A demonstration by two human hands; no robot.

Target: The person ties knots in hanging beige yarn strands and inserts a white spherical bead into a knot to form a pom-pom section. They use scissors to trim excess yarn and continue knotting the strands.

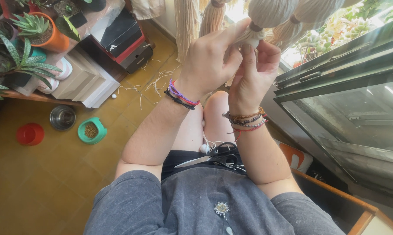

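Observation:
Both my hands are raised in front of me at a hanging row of beige yarn tassels (270, 11). My left hand (211, 58) pinches the neck of one tassel with thumb and fingers. Pressed against it from the right, my right hand (253, 72) has its fingers curled on the same tassel's lower strands. Coloured bracelets ring both wrists. A pair of black-handled scissors (214, 159) lies on my lap, blades pointing left, beside a white cord.
Potted succulents (35, 30) stand at the upper left beside a beige box (85, 78). On the yellow floor sit a red bowl (30, 133), a steel bowl (62, 117) and a green bowl (92, 130), with cord scraps (153, 82). A glass pane (357, 117) rises at right.

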